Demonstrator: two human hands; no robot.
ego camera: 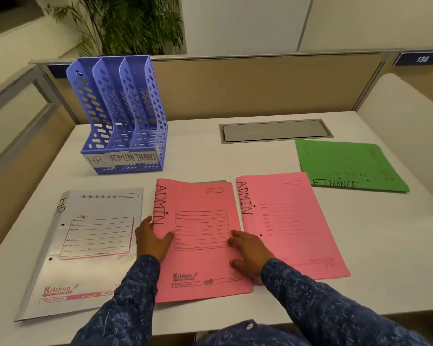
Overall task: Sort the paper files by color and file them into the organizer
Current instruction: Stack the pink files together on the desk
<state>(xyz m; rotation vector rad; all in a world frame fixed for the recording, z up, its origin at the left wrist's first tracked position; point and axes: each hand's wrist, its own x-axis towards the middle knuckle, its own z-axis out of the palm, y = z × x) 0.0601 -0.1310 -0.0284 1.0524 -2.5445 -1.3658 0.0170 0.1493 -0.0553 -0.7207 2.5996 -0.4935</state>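
On the white desk (198, 151), a purple organizer (125, 116) stands at the far left, upright, with 3 slots labelled HR, ADMIN and FINANCE across its front. Behind it runs a tan partition (260, 86) with a leafy plant (135, 23) beyond and a blue plate (421, 58) reading 138 at the far right. 1 grey cable hatch (275, 131) sits flush in the desk, between the organizer and the green FINANCE file (348, 163), which lies flat at the far right.

Nearer the person lie 3 files in a row: 1 white HR file (90, 245) at the left, then 2 pink ADMIN files. The middle pink file (200, 265) covers a green edge (213, 181) that peeks out at its top. The right pink file (293, 221) lies just beside it, their edges touching or overlapping.

Both hands, in dark blue patterned sleeves, are on the middle pink file. The left hand (153, 242) sits at its spine edge, thumb on the cover; whether the fingers hook under cannot be told. The right hand (251, 254) rests flat at its right edge, fingers straight and spread.
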